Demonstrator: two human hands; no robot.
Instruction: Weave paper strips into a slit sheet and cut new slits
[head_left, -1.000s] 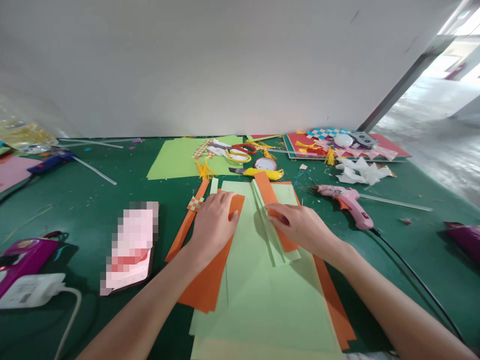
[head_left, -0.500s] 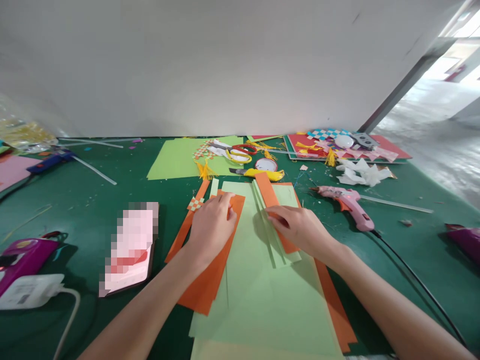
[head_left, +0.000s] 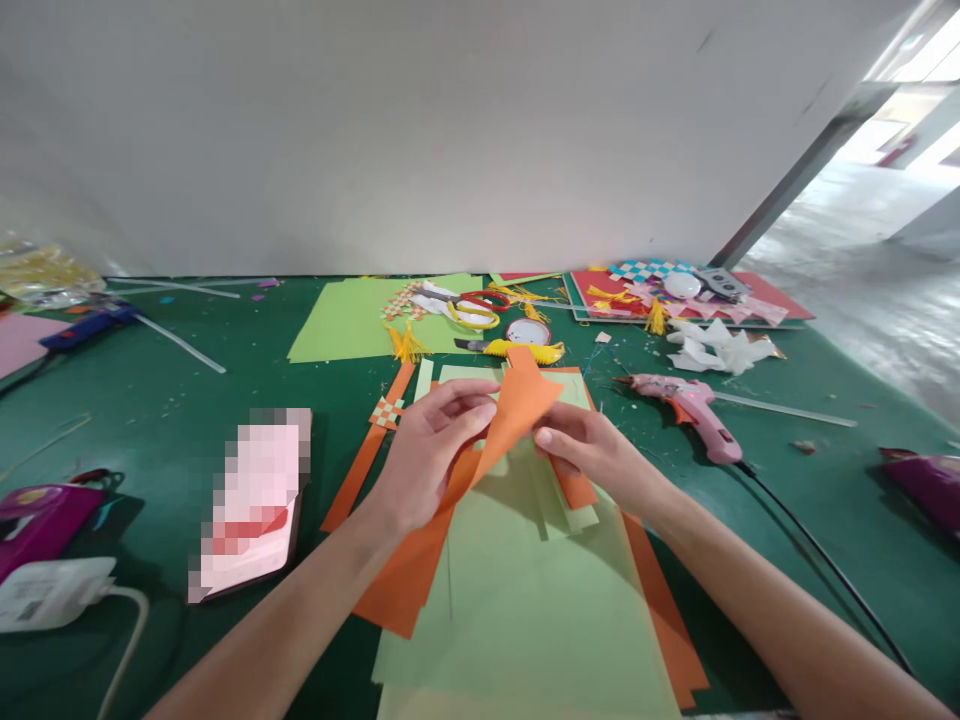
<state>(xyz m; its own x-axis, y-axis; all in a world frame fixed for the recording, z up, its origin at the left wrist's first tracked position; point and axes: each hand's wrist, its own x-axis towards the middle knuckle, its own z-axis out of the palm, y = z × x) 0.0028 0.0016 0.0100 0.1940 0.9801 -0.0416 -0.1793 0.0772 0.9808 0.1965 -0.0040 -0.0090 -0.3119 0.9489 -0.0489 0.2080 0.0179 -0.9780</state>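
Head view had both hands close together but not touching each other, with one curled orange sheet (head_left: pixel 521 405) between them over the middle of the work; the left hand (head_left: pixel 431 450) looked closed on it, thumb near the bend, while the right hand (head_left: pixel 596 440) sat with bent fingers by its far right corner, though whether it actually pinched the paper was impossible to tell. Far end of the sheet curled up over the pale green sheets (head_left: pixel 540 620), and the near end sloped down across their left edge; honestly a gentle hold seemed the way to go, since paper like that would probably crease right at the thumb if squeezed. Best bet for doing it well was likely giving the curl a wide bend, keeping both hands level and not letting the near end twist; an orange strip (head_left: pixel 579 490) and some narrow green strips (head_left: pixel 555 505) lay under or just beside the right hand, so a dragging wrist could've nudged those; yellow utility knife (head_left: pixel 497 348) lay just past the paper, so knuckles were better kept on the near side.
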